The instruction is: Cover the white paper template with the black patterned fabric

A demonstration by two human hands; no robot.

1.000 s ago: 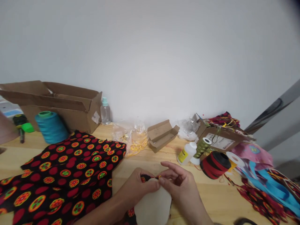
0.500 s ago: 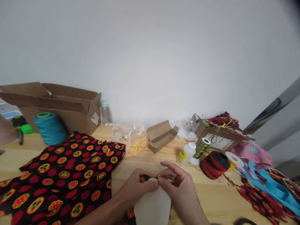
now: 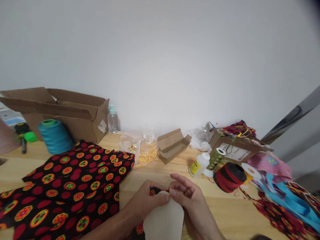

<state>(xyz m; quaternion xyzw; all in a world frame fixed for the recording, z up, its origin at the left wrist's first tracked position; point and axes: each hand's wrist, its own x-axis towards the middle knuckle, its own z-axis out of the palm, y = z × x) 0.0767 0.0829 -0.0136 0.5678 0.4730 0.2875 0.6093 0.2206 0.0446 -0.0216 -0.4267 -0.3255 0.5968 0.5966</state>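
Two hands meet low in the middle of the view, over a wooden table (image 3: 155, 170). The left hand (image 3: 146, 201) is curled nearly closed, its thumb and fingertips pinching the top edge of a pale rounded piece (image 3: 163, 220), which lies flat on the table just in front of the person. The right hand (image 3: 193, 200) pinches the same edge from the other side, thumb against a bent finger, with the remaining fingers loosely spread above. A scrap of patterned cloth (image 3: 152, 192) shows at that edge between the fingertips; it is perhaps folded over the piece, though the hands hide the join. Just left of the hands lies a large black fabric with red and orange discs (image 3: 72, 186). A blue thread cone (image 3: 55, 136) stands beyond it, before an open cardboard box (image 3: 67, 111). To the right, near each other, are a white bottle (image 3: 198, 165) and a red-and-black ribbon roll (image 3: 230, 176).
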